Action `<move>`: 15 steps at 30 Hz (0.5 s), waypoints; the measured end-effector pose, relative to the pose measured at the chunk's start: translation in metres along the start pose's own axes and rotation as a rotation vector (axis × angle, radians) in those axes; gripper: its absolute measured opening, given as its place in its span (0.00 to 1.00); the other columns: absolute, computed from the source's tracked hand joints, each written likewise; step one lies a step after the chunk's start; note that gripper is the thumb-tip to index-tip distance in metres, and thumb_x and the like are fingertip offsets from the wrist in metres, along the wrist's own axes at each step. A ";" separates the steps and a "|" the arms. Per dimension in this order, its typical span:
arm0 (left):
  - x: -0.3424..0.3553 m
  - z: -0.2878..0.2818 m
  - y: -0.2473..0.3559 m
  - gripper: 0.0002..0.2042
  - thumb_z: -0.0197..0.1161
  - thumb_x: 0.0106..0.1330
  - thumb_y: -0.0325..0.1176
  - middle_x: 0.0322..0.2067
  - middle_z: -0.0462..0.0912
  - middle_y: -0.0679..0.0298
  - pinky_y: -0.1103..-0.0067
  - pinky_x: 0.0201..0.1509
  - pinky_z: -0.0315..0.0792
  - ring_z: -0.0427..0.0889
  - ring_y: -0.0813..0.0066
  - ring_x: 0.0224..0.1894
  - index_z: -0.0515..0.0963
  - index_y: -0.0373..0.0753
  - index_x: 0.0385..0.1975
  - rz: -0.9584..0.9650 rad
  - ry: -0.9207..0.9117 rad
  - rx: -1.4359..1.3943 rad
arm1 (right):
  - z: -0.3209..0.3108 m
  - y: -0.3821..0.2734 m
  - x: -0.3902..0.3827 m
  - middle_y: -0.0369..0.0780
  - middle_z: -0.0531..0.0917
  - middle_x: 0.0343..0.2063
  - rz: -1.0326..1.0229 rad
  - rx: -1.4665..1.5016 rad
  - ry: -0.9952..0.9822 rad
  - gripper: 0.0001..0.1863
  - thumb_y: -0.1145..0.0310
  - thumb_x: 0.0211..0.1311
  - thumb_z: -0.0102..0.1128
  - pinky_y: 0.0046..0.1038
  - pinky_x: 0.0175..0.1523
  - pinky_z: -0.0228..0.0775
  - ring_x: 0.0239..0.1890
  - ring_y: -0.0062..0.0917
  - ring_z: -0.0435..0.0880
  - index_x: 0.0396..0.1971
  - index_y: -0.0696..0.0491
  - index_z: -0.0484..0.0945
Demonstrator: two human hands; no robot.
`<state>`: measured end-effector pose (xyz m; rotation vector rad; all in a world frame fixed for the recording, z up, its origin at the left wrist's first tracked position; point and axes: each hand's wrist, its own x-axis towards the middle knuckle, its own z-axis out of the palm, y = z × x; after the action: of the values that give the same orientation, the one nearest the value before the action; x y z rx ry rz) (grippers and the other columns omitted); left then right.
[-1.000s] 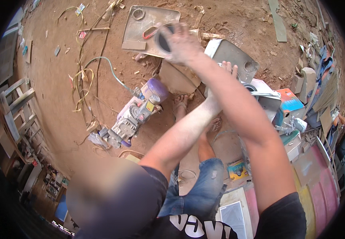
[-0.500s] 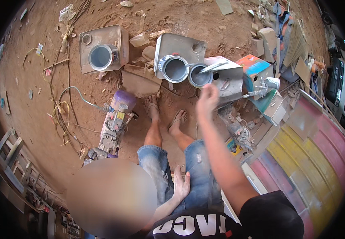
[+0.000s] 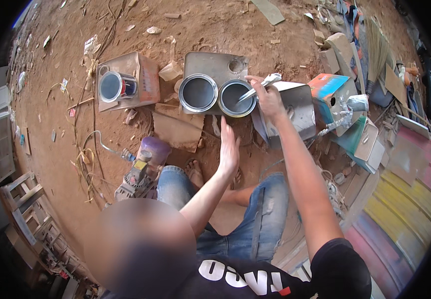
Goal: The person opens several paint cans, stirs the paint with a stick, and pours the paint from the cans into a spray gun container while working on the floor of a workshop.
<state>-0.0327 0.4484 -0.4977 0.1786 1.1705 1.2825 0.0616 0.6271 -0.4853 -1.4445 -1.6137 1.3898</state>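
Note:
Two metal cans of grey paint stand side by side on upturned square tins in front of me. A pale stick-like tool (image 3: 248,94) leans out of the right-hand can (image 3: 230,113), its lower end in the paint. My right hand (image 3: 271,102) is closed around the tool's upper part, beside that can's rim. My left hand (image 3: 229,147) is open, fingers straight and pointing forward, with its fingertips close to the near side of the cans. The left-hand can (image 3: 181,102) stands untouched. Whether my left fingertips touch the right-hand can, I cannot tell.
Farther left, another paint can (image 3: 130,85) sits on a rusty square tin (image 3: 148,82). A dusty compressor-like machine (image 3: 138,177) with a hose is by my left knee. Painted tins (image 3: 327,87), a broom (image 3: 376,52) and coloured corrugated sheets (image 3: 400,194) lie to the right.
My left hand has risen from my lap to the near side of the cans. My right hand has moved forward and taken hold of the tool. My body leans farther forward.

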 end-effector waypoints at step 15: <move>0.059 0.009 -0.022 0.34 0.38 0.81 0.47 0.75 0.39 0.44 0.67 0.78 0.42 0.40 0.53 0.77 0.34 0.33 0.75 0.468 0.100 0.350 | 0.040 0.029 -0.013 0.41 0.85 0.41 -0.193 0.274 0.266 0.23 0.54 0.76 0.46 0.29 0.54 0.70 0.48 0.26 0.80 0.46 0.59 0.81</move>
<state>-0.0219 0.4922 -0.5423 0.6845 1.4907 1.4907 0.0397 0.5983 -0.5209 -1.2204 -1.3014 1.1990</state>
